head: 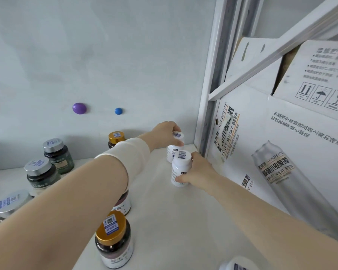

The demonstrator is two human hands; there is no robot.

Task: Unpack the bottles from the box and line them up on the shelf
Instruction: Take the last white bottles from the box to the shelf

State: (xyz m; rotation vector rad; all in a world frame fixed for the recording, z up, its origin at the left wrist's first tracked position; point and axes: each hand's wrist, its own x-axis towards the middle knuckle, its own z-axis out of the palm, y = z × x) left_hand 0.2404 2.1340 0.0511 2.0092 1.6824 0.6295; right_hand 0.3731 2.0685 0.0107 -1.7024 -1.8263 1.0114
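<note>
Two white bottles stand near the back right corner of the white shelf (pixel 164 221). My left hand (pixel 167 133) grips the far white bottle (pixel 174 151) by its cap. My right hand (pixel 198 171) is wrapped around the side of the near white bottle (pixel 180 168), which rests upright on the shelf just in front of the other. A row of dark bottles with gold caps runs down the middle: one at the back (pixel 115 138), one under my forearm (pixel 123 203), one in front (pixel 113 238). The source box is out of view.
Three dark green bottles with silver caps (pixel 57 154) (pixel 40 175) (pixel 10 205) line the left side. A white beer carton (pixel 281 152) stands behind the metal upright (pixel 209 106) at the right. Purple (pixel 79 108) and blue (pixel 118 111) magnets stick on the back wall. Another white cap (pixel 236 265) shows at the bottom edge.
</note>
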